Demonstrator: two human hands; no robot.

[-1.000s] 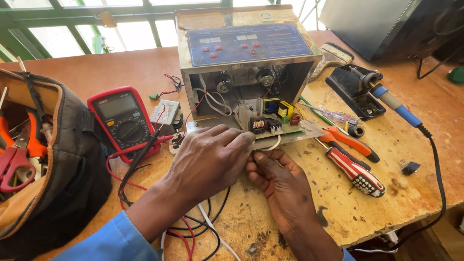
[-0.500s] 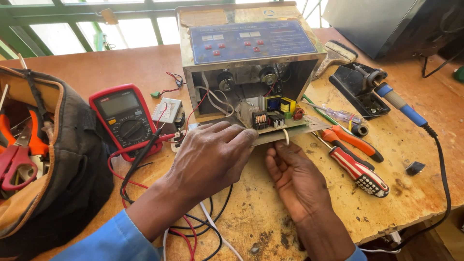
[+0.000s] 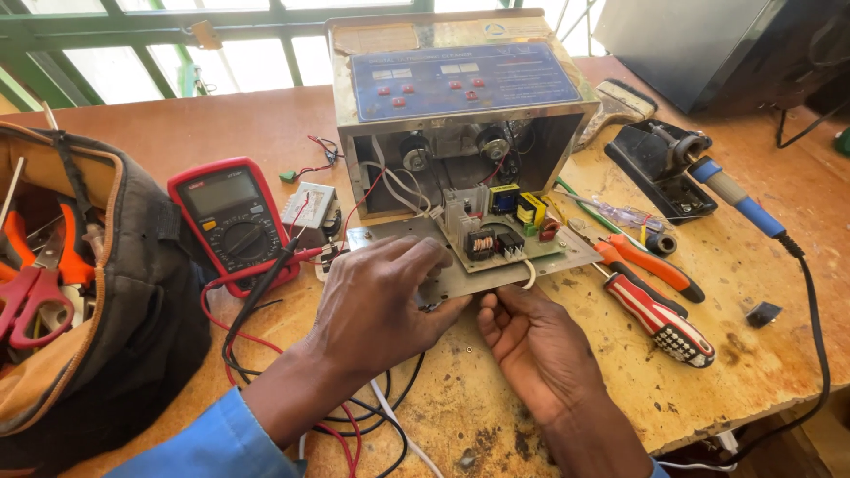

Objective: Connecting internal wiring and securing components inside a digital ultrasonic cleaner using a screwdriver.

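Your left hand (image 3: 381,301) lies palm down on the front edge of the metal base plate (image 3: 460,281), with the fingers curled together over the rim and gripping it. Your right hand (image 3: 531,341) is just beside it, palm up, under the same edge; its fingers pinch the plate near a short white wire (image 3: 529,273) that bends down from the circuit board (image 3: 500,232). The board sits on the plate, which is pulled out in front of the open metal device (image 3: 460,106) with the blue control panel, near the middle of the table (image 3: 761,354).

Toward the left edge of the table you have a red multimeter (image 3: 232,219), its red and black leads (image 3: 248,327) running under your left wrist, and an open tool bag (image 3: 80,301). Toward the right edge lie a screwdriver with a red and black handle (image 3: 660,317), orange-handled pliers (image 3: 646,265) and a soldering iron (image 3: 735,199) with a blue grip beside its black stand (image 3: 655,164).
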